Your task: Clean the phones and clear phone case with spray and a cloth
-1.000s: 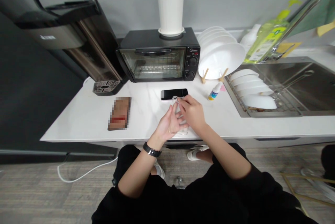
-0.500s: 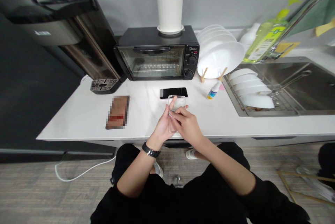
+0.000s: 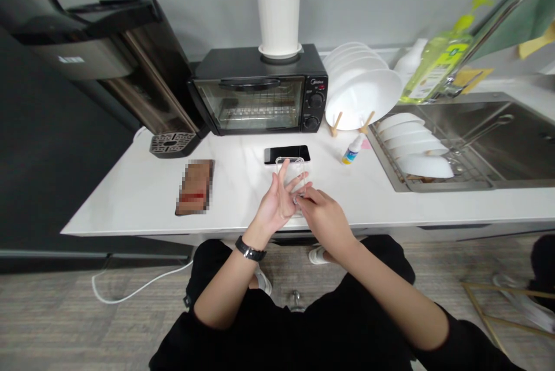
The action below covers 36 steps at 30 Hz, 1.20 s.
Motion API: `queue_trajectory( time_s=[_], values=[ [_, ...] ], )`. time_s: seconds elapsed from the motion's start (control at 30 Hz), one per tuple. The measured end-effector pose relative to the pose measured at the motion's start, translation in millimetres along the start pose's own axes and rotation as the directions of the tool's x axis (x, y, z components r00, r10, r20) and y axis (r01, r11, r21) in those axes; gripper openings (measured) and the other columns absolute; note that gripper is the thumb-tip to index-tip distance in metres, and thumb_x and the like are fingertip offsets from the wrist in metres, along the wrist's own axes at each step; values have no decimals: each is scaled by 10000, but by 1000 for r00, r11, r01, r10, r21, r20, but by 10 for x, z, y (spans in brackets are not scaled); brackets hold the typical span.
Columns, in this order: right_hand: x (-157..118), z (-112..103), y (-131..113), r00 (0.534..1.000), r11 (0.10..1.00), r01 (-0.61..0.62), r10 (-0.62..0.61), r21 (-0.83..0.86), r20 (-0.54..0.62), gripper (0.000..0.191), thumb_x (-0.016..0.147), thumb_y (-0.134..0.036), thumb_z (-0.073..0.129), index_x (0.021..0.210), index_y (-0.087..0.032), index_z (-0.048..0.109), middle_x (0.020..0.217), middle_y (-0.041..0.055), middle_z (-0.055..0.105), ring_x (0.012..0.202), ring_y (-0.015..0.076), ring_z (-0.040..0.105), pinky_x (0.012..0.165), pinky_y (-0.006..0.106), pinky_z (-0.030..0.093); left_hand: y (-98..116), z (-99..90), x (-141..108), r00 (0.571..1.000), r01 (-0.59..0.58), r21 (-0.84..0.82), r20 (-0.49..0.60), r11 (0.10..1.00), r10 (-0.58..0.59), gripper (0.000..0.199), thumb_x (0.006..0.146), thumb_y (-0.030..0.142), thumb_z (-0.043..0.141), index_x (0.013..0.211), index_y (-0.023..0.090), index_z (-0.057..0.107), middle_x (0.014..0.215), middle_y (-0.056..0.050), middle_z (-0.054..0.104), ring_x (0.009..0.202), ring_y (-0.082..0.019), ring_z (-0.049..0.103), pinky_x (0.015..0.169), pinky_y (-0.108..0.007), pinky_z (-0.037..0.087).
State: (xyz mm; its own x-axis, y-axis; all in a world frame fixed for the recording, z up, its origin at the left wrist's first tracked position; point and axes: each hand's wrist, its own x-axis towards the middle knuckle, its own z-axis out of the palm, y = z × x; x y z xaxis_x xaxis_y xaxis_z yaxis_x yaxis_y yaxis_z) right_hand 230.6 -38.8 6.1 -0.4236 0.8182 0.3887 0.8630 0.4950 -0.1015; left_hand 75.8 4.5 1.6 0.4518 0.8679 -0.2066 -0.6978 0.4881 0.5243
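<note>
A clear phone case (image 3: 291,160) rests upright in my left hand (image 3: 274,203), with the fingers spread behind and through the see-through plastic. My right hand (image 3: 328,219) is closed in a pinch at the lower right part of the case. A small pale, greyish thing shows at its fingertips, too small to name. Just beyond the case, a dark smartphone (image 3: 286,154) lies flat on the white counter (image 3: 243,186). To the right of the phone stands a small spray bottle (image 3: 352,150) with a blue and yellow label.
Behind the phone sits a black toaster oven (image 3: 255,102), topped by a white utensil pot (image 3: 280,15). A drinks machine (image 3: 143,70) and a pixelated brown item (image 3: 195,186) are on the left. White plates (image 3: 364,93) and a sink (image 3: 503,145) with bowls (image 3: 416,145) lie right.
My right hand has slid right and down across the case, away from my left thumb. More of my left fingers shows through the plastic. The view has shifted slightly.
</note>
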Motion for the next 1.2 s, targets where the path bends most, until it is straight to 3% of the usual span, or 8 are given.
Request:
queue_trajectory(
  time_s=[0.13,0.3,0.47,0.6,0.73,0.93,1.1,1.2],
  values=[
    [188,88,82,996,997,-70,67,-43,-57,170,990,-95,608,978,-172,759,1008,101,716,858,232,638,684,345,493,-18,-6,9,1000,28,13,8,1000,-28,547,1118,556,352,1661,494,323,1309,-74,711,902,-151,720,794,-290,593],
    [500,193,259,975,986,-162,165,34,-151,229,1009,-121,563,1032,-190,781,968,87,700,819,211,623,664,323,452,-27,-30,25,998,60,65,20,996,-61,577,1074,603,465,1634,482,393,1291,-75,688,1034,-205,715,879,-384,611],
    [652,290,318,943,960,-165,221,225,-248,278,1017,-134,551,1123,-204,798,986,77,730,815,192,657,712,309,501,-24,-33,50,998,65,50,-17,997,-64,580,1074,622,430,1636,491,376,1332,-77,680,1045,-202,725,900,-394,607],
    [675,309,252,924,917,-129,249,378,-289,249,1034,-186,582,1134,-197,809,1038,81,752,841,182,697,763,300,548,-27,-14,57,993,103,12,-58,995,-102,536,1111,566,351,1616,405,432,1257,-81,727,1067,-206,732,956,-417,601],
    [707,281,172,934,873,-116,259,474,-248,257,1026,-190,587,1145,-221,812,1069,69,756,869,179,725,812,304,584,-25,27,49,989,120,-50,-84,991,-124,518,1130,519,328,1559,301,520,1194,-74,765,1061,-192,734,991,-385,585],
    [581,235,40,974,864,-57,159,500,-164,274,1034,-168,562,1177,-191,794,1111,85,757,1000,203,740,910,328,599,-30,56,43,994,34,-129,-103,991,-47,504,1157,417,293,1617,304,467,1365,-40,731,1151,-121,727,1000,-230,548],
    [257,201,-105,994,878,13,40,478,-100,242,1053,-184,566,1155,-188,786,1033,67,748,920,189,731,852,317,604,-21,-7,7,998,43,-25,-51,999,-44,577,1133,547,247,1703,460,217,1328,-85,726,1157,-193,758,946,-296,588],
    [77,129,-131,998,885,60,-40,461,-52,207,1044,-163,588,1126,-187,777,1036,63,740,910,180,726,834,303,605,-23,-40,-8,999,19,-13,-36,1000,-20,602,1113,588,303,1699,484,207,1374,-120,701,1182,-216,748,935,-310,599]
  ],
)
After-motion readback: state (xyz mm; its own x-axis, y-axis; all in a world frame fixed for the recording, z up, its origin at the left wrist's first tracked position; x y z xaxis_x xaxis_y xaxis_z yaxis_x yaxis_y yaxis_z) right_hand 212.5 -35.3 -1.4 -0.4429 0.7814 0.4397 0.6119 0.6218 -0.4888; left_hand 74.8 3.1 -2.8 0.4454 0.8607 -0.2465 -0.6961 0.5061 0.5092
